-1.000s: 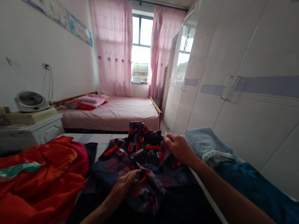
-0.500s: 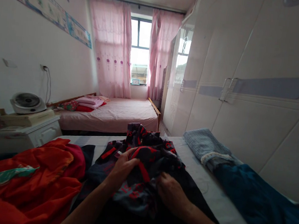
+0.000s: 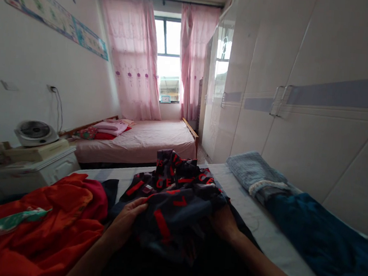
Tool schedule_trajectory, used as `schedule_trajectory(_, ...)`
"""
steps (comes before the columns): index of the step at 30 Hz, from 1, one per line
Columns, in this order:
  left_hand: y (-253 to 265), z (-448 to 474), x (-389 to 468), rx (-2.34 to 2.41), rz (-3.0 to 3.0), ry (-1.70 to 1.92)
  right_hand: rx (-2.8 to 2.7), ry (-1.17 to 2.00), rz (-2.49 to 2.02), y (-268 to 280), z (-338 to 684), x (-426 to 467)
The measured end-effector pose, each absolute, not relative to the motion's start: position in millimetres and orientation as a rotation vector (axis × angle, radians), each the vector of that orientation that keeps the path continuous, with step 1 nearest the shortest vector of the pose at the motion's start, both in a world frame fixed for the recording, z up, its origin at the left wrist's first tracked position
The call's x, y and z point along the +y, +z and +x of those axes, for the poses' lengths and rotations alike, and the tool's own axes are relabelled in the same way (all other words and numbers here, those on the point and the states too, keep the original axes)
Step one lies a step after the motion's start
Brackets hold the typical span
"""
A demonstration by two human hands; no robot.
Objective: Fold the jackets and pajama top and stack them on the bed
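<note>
A dark jacket (image 3: 177,210) with red lettering and red stripes lies in front of me, its collar end toward the far side. My left hand (image 3: 132,214) is closed on the fabric at the left, thumb on top. On the other side, my right hand (image 3: 223,223) grips the jacket's right part, its fingertips hidden by folds. Between the two hands a section of the cloth is raised and spread. The lower part of the jacket fades into dark shadow near my body.
Orange-red clothing (image 3: 68,213) is heaped at the left of the pale bed sheet (image 3: 258,243). A folded grey-blue cloth (image 3: 255,172) and dark teal clothing (image 3: 320,240) lie at the right, beside a white wardrobe (image 3: 324,154). Beyond stands a pink-covered bed (image 3: 158,135).
Both hands have moved apart, the left toward the left and the right toward the right. The bunched cloth between them is now spread wider, and more lettering near the collar shows.
</note>
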State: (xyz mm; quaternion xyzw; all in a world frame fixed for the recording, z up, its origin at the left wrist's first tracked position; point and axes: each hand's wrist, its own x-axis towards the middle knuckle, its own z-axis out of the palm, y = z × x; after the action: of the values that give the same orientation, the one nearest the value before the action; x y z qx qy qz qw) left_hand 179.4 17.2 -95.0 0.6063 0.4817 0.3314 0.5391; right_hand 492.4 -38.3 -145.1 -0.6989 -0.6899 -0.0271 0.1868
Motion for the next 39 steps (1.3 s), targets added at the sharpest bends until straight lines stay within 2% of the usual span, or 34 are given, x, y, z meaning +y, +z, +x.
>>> schedule_trajectory(6,-100,176,5,1.528,1.978,0.866,-2.043,-0.030,-1.980,-132,488,-65)
schedule_trajectory(9,-98,178,-9,1.396,2.439,0.860,-1.992,-0.076,-2.039,-114,489,-82)
schedule_trajectory(12,-96,189,-20,1.213,2.699,0.796,-1.922,-0.265,-1.984,-99,499,-79)
schedule_trajectory(15,-103,197,-29,1.152,2.777,0.695,-1.972,-0.341,-1.891,-100,516,-67)
schedule_trajectory(19,-121,192,-37,1.165,2.786,0.572,-2.096,-0.124,-1.905,-119,536,-64)
schedule_trajectory(25,-125,166,-47,1.222,2.883,0.702,-2.015,-0.066,-1.946,-116,550,-63)
schedule_trajectory(29,-119,167,-53,1.141,2.933,0.663,-2.016,-0.216,-1.874,-94,533,-26)
schedule_trajectory(35,-130,171,-54,1.315,3.075,0.628,-2.235,-0.145,-1.672,-92,488,47)
schedule_trajectory(39,-132,165,-55,1.137,3.196,0.740,-2.179,-0.133,-1.719,-102,478,76)
